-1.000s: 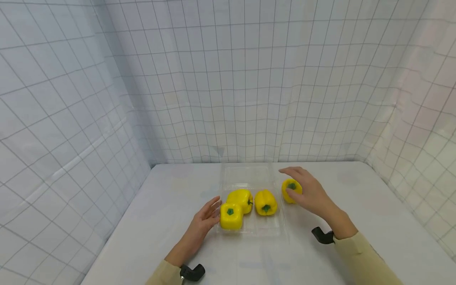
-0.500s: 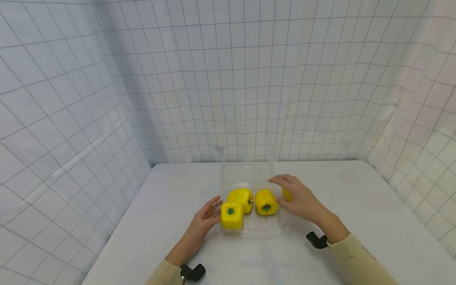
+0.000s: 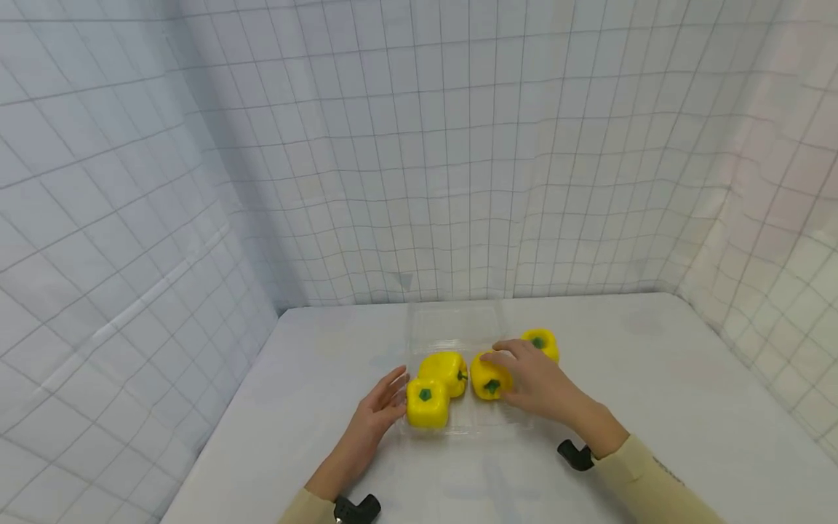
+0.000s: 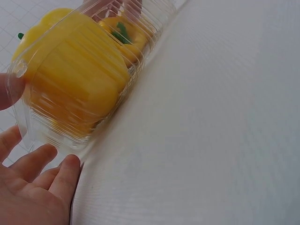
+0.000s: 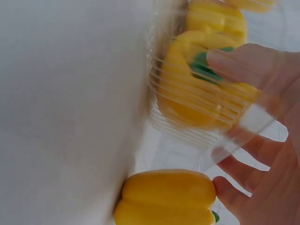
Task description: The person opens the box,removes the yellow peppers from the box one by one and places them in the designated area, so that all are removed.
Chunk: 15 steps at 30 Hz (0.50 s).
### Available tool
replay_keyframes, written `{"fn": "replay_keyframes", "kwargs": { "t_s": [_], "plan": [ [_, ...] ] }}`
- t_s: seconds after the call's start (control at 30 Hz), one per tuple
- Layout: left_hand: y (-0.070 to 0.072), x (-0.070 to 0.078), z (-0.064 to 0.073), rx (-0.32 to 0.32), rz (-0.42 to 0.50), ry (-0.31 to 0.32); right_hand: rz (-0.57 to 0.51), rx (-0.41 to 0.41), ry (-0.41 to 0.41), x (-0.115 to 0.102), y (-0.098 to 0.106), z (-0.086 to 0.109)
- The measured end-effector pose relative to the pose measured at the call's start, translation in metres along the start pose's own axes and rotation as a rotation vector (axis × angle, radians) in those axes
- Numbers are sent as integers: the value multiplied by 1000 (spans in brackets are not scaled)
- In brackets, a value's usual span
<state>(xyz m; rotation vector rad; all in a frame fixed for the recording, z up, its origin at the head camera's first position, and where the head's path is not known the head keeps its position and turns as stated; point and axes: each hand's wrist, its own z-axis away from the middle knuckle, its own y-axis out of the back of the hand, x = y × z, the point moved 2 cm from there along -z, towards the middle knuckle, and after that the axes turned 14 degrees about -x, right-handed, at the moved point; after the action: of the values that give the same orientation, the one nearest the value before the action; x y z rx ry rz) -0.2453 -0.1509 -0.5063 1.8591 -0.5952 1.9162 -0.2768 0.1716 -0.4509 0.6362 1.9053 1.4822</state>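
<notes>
Three yellow bell peppers lie in a clear plastic clamshell box (image 3: 474, 422) in the middle of the table. My left hand (image 3: 374, 416) is at the box's left side, by the near-left pepper (image 3: 428, 407). In the left wrist view, its thumb (image 4: 10, 90) touches the clear wall and its fingers are loosely bent beside the box. My right hand (image 3: 540, 382) reaches over the box's right side onto the right pepper (image 3: 484, 377), fingers bent over its top and thumb (image 5: 229, 65) at the green stem (image 5: 202, 68). A third pepper (image 3: 440, 367) lies behind the near-left one.
Another yellow bell pepper (image 3: 542, 340) stands on the white table (image 3: 628, 386) outside the box, just behind my right hand. The box's open lid (image 3: 455, 322) lies flat toward the back. White grid-patterned curtains (image 3: 458, 160) enclose the table's back and sides.
My right hand has moved left and nearer, from beside the loose pepper outside the box onto the right pepper in it. The left hand stays at the box's side.
</notes>
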Motion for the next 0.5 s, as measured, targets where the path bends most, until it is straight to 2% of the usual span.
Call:
{"fn": "replay_keyframes", "kwargs": {
  "t_s": [0.1,0.5],
  "plan": [
    [-2,1,0,-1,-10,-11,45,-13,-18,-1,-2,0],
    [-3,2,3,23,-26,-9,30,-54,-24,-5,-4,0]
  ]
}}
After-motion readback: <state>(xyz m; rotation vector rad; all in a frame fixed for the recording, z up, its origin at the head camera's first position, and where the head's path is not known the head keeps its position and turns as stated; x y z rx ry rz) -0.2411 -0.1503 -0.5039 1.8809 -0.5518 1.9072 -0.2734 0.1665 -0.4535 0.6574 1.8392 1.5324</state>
